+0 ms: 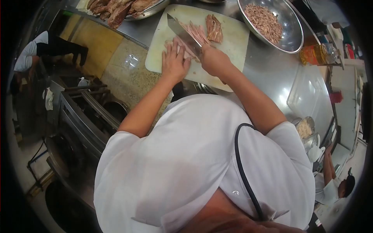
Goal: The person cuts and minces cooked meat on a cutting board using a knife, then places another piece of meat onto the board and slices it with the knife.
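My right hand (213,61) is closed around the handle of a broad kitchen knife (184,34), whose blade points up and to the left across the cutting board (237,50). Under and beside the blade lie thin strips of meat (197,32). My left hand (175,64) rests just left of the blade, fingers stretched out over some of the strips; its fingertips partly cover them. A browned chunk of meat (214,29) sits on the board to the right of the knife.
A steel bowl (294,40) of chopped meat stands right of the board. Large browned meat pieces (116,9) fill a tray at upper left. An oil bottle (316,54) stands at the right edge. Two other people (27,54) are in view, one on each side.
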`<act>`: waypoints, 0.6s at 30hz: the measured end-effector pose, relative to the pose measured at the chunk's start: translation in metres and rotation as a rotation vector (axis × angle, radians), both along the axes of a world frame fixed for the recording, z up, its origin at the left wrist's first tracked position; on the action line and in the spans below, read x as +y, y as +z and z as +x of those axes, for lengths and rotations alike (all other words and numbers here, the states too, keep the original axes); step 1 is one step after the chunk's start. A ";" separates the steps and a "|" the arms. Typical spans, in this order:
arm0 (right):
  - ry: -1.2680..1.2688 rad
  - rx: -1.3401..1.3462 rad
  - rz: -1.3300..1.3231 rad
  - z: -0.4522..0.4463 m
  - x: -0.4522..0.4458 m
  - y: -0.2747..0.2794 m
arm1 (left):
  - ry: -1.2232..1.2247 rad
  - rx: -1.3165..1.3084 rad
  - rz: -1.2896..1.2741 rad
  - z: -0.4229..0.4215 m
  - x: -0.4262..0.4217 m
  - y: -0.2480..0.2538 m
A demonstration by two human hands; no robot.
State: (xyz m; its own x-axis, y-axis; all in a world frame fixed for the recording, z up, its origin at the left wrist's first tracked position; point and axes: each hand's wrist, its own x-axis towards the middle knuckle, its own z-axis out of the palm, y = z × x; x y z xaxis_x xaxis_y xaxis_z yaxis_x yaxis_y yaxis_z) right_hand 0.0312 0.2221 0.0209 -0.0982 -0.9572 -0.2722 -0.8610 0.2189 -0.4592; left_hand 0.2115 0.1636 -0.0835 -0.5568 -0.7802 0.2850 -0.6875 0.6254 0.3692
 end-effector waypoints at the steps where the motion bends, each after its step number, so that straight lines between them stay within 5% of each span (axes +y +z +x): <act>1: 0.020 -0.037 -0.043 -0.003 0.000 -0.001 | -0.006 -0.005 -0.025 0.000 -0.002 -0.001; 5: -0.016 -0.419 0.145 -0.010 0.035 0.013 | -0.004 -0.022 -0.018 -0.001 -0.003 -0.001; 7: -0.108 -0.177 0.015 -0.006 0.049 0.001 | -0.018 -0.001 -0.030 0.001 -0.001 0.001; 11: -0.071 -0.149 -0.017 -0.006 0.055 0.024 | -0.008 -0.022 0.002 0.005 -0.005 0.005; 13: -0.102 -0.198 -0.118 0.001 0.061 0.042 | 0.010 0.461 0.193 0.012 -0.010 0.001; 16: -0.097 -0.209 -0.081 0.006 0.058 0.056 | 0.053 0.331 -0.006 0.017 -0.013 0.001; 18: -0.077 -0.187 -0.014 0.005 0.050 0.018 | 0.009 0.296 -0.041 0.012 -0.006 0.006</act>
